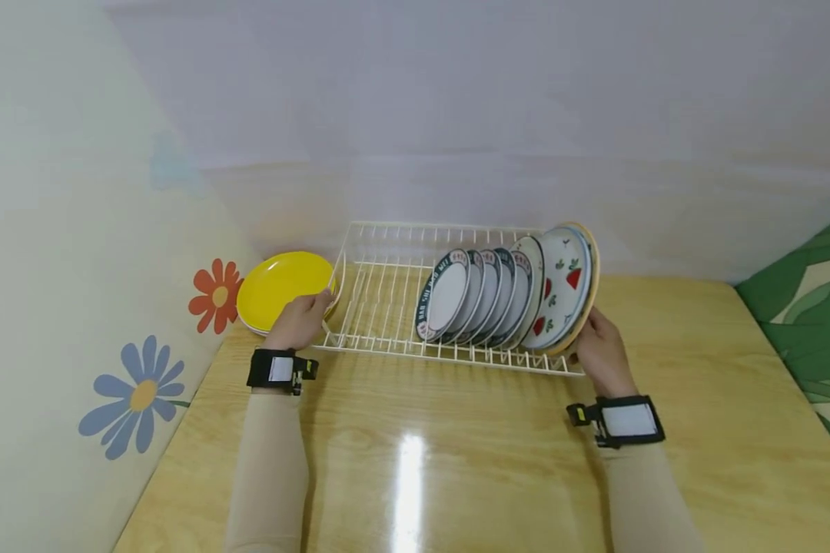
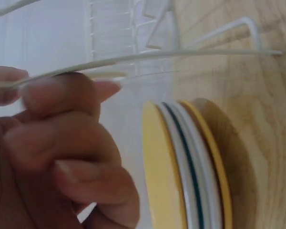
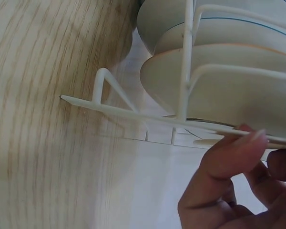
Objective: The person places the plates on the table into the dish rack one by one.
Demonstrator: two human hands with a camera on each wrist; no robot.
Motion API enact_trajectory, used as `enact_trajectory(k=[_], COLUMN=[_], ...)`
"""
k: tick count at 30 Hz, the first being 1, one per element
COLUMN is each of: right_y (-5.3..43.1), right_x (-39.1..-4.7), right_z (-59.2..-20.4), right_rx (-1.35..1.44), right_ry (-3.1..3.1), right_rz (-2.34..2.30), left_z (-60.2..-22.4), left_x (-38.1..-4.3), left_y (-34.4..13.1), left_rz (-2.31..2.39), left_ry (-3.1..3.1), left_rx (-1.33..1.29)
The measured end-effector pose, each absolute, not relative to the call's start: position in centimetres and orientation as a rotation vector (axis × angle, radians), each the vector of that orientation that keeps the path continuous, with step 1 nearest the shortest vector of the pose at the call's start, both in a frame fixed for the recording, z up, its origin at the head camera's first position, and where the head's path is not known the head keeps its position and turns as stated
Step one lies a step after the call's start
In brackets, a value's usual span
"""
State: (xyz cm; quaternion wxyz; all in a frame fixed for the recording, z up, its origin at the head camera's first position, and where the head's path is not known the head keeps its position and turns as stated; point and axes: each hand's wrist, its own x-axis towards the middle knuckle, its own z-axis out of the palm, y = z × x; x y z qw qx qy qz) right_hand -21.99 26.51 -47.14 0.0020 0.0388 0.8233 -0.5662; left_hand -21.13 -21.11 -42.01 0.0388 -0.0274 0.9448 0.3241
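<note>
A white wire dish rack (image 1: pixel 387 265) stands on the wooden table. My left hand (image 1: pixel 296 321) grips the wire at its left end, fingers curled, as the left wrist view shows. At the other end my right hand (image 1: pixel 605 353) pinches the rack's wire between thumb and fingers. Several small plates (image 1: pixel 446 298) with dark green rims lean in a row in the rack's right half. Right of them stand larger strawberry-patterned plates (image 1: pixel 559 288) and an orange-rimmed plate (image 1: pixel 592 284). The rack's left half holds no plates.
A yellow plate (image 1: pixel 283 288) tops a stack left of the rack, beside my left hand. The left wrist view shows white, green-edged and yellow rims in that stack. Behind the rack hangs a pale cloth (image 1: pixel 456 115). Painted flowers (image 1: pixel 143 395) decorate the left wall.
</note>
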Motion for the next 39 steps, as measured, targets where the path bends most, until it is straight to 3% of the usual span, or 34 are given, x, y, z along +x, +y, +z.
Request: enact_trajectory(k=[4,12,22,39], right_y=[26.8,26.7,26.7,26.5], right_x=[-21.7,-22.0,-22.0,-21.8], right_z=[-47.2,-46.9,-47.0,-46.7], right_rx=[0.136,0.112,0.114,0.135], right_ry=[2.590,2.606,2.621,2.603], right_rz=[-1.771,-1.759,-1.759,-1.773], left_z=[-42.0,-43.4,-46.3,-45.4], left_x=[-21.2,-19.6,-19.2,-19.7], left_y=[-22.6,-28.7,-30.3,-29.6], left_rz=[1.117,1.178,0.991,1.461], left_ry=[2.945,2.892,2.761,2.868], left_rx=[-0.277,-1.121,-1.083,-1.324])
